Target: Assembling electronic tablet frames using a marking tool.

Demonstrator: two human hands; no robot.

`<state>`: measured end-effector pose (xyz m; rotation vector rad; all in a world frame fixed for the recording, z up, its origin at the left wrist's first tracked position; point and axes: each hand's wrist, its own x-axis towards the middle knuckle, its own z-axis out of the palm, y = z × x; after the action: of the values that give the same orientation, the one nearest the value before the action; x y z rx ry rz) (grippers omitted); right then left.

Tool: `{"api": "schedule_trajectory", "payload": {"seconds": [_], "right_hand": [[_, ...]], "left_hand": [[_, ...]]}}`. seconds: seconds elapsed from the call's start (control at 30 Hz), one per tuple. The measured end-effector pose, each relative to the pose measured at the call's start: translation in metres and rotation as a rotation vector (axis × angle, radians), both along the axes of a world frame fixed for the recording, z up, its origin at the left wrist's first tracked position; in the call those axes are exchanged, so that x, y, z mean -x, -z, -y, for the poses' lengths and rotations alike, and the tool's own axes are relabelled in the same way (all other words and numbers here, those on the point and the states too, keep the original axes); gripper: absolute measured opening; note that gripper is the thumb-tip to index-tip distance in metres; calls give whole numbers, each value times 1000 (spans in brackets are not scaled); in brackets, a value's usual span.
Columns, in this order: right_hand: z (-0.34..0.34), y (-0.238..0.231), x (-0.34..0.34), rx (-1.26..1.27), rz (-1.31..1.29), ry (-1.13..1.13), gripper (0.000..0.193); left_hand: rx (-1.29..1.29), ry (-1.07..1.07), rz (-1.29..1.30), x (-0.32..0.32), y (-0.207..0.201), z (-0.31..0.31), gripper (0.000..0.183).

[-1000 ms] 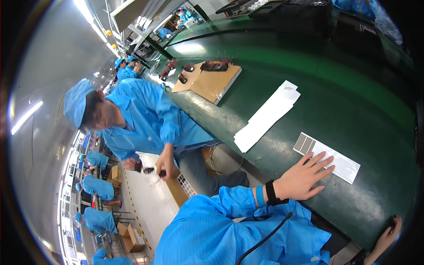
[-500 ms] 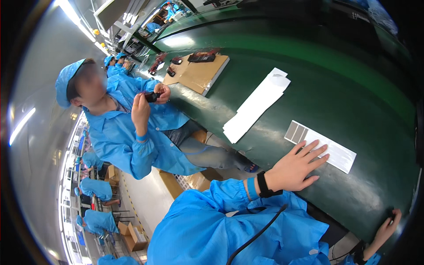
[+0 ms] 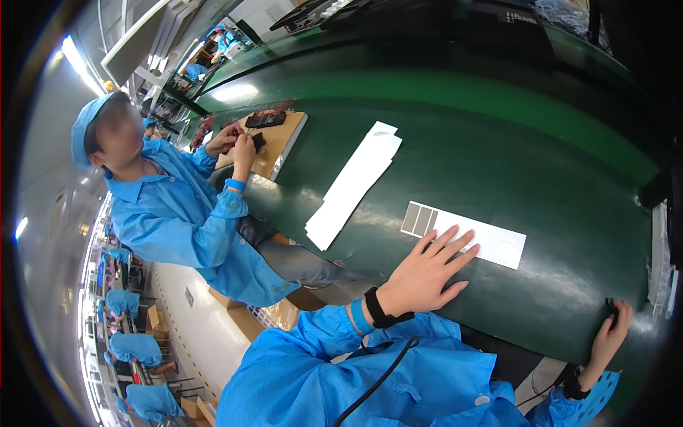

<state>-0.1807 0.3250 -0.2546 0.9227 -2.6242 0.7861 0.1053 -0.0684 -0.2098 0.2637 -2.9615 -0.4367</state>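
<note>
My left hand (image 3: 429,272) lies flat with its fingers spread on a white label sheet (image 3: 494,240). Several grey-brown rectangular labels (image 3: 420,218) show at the sheet's left end. At the far right, close to the bench edge, my right hand (image 3: 612,334) has its fingers curled round a small black object (image 3: 611,307); its kind is too small to make out. Farther left on the green bench (image 3: 541,178) rests an overlapping pile of long white paper strips (image 3: 353,186).
To the left, a co-worker in blue (image 3: 167,192) handles a small black part over a cardboard sheet (image 3: 292,139), where a black device (image 3: 265,119) lies. Clear plastic strips (image 3: 660,260) stand at the right edge. Dark equipment (image 3: 491,35) lines the far side.
The co-worker's hands have lowered to the cardboard with the black part. My view has shifted, moving the bench items leftward. My left hand stays on the label sheet.
</note>
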Motion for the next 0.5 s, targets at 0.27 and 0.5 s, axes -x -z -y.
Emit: {"api": "schedule_trajectory", "payload": {"seconds": [0.27,0.5], "right_hand": [[-2,0,0,-107,-77,67,29],[10,-16,-7,-92,-76,53,35]], "left_hand": [[-2,0,-32,-2,0,-3,66],[12,38,-15,2,-1,-4,63]]}}
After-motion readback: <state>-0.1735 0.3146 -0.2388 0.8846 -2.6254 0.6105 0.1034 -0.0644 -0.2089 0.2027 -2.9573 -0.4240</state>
